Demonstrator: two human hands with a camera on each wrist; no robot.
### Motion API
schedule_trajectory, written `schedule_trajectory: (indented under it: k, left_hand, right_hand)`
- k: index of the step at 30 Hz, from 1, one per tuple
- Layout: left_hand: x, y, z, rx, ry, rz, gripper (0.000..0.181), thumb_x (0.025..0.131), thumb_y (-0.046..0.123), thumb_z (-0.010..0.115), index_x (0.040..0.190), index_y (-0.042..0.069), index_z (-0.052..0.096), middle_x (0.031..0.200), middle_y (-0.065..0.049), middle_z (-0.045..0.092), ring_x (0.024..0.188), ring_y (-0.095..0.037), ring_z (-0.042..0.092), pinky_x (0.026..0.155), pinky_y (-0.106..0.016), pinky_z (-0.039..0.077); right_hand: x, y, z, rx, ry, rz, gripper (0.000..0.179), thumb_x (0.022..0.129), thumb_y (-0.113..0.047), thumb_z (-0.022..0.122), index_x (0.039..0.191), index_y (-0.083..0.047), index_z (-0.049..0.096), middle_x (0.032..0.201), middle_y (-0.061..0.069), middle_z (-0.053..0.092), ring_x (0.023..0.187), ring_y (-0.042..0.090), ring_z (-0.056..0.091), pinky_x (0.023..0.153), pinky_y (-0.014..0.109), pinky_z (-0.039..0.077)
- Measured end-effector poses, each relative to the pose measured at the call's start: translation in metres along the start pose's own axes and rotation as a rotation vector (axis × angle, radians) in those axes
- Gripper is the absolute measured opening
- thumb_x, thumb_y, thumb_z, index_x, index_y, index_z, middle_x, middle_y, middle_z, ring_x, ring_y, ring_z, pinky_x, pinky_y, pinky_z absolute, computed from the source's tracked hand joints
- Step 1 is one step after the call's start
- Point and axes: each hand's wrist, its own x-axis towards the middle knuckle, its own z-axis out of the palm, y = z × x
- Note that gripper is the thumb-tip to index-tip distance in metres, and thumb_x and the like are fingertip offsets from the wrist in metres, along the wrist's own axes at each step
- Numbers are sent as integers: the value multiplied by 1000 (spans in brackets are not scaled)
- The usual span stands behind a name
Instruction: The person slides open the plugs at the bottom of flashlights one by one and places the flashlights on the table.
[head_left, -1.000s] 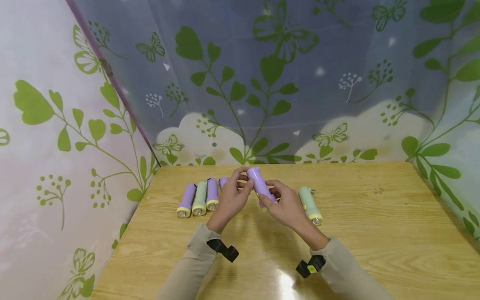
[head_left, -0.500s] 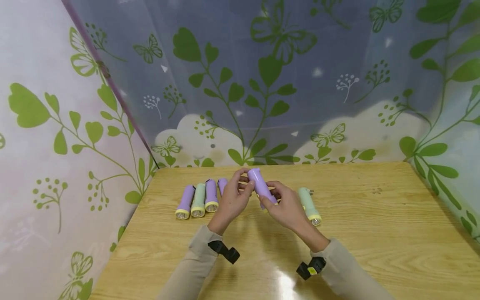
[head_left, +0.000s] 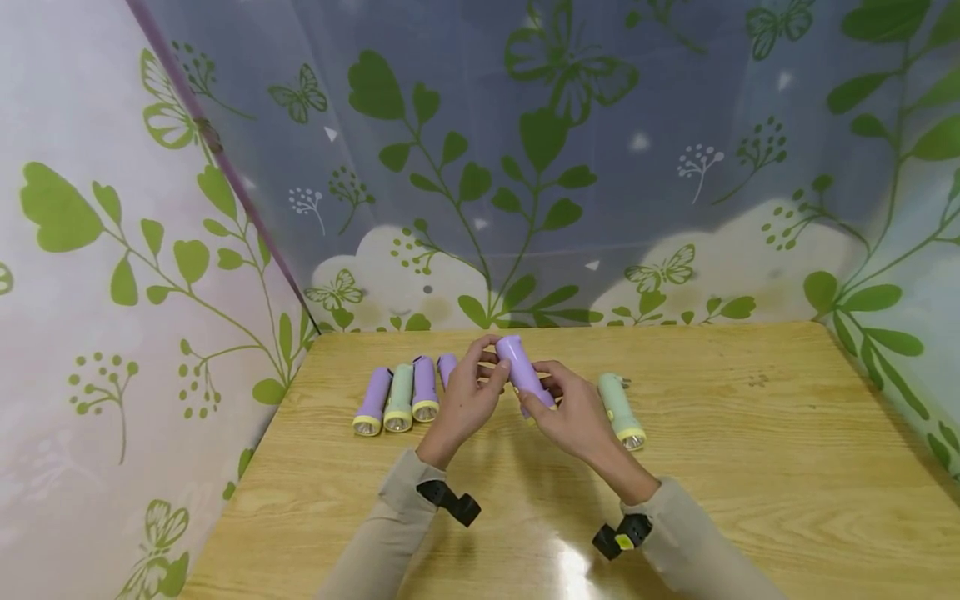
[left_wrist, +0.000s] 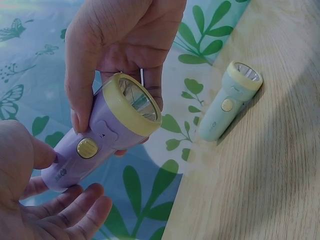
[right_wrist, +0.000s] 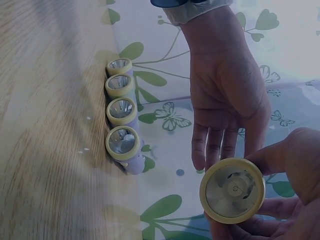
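Note:
Above the table's far part, both hands hold a purple flashlight with a yellow head ring. My left hand pinches its tail end between thumb and index finger; the other fingers lie loosely spread below, as the left wrist view shows. Near the lamp head, the right hand grips the body with thumb and fingers. A yellow switch faces up in the left wrist view. The lens points toward the right wrist camera. Right of the hands lies a light green flashlight with its plug prongs out.
Left of the hands, a row of flashlights lies on the wooden table: a purple one, a green one, another purple one and a partly hidden purple one. A patterned cloth hangs behind the table.
The hands and the purple flashlight stay almost still, with the same hold. The head view shifts very slightly.

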Motion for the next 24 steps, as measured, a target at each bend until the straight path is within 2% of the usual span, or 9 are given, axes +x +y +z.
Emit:
schedule_trajectory:
  k: [6,14,21,24]
  left_hand:
    - [1,1,1,-18,-13,-2,39,107,26,52,146,21,47,120,-12,62,95,-19,66,83,-39,60]
    - [3,2,1,-9,-17,14,40,107,25,51,146,18,46,120,-13,62,94,-19,66,80,-34,60]
    - [3,3,2,-35,-30,18,39,107,25,51,146,19,47,119,-15,61,94,-19,66,83,-46,61]
    - [4,3,2,-36,-31,19,38,107,24,50,145,19,47,119,-15,61,96,-25,66,83,-46,61]
  right_hand:
    - [-1,0,0,-1,5,-1,41,93,-22,72,129,-7,63,104,16,77,82,20,71,62,25,53]
    - [0,0,-1,7,5,-7,39,92,-20,72,128,-7,64,104,16,77,81,20,71,62,25,54]
    - [1,1,-3,11,2,-13,38,93,-20,72,128,-6,64,104,16,77,81,20,70,62,26,54]
    - [2,2,-3,10,3,-19,38,93,-20,72,128,-6,64,103,16,77,80,20,71,62,26,54]
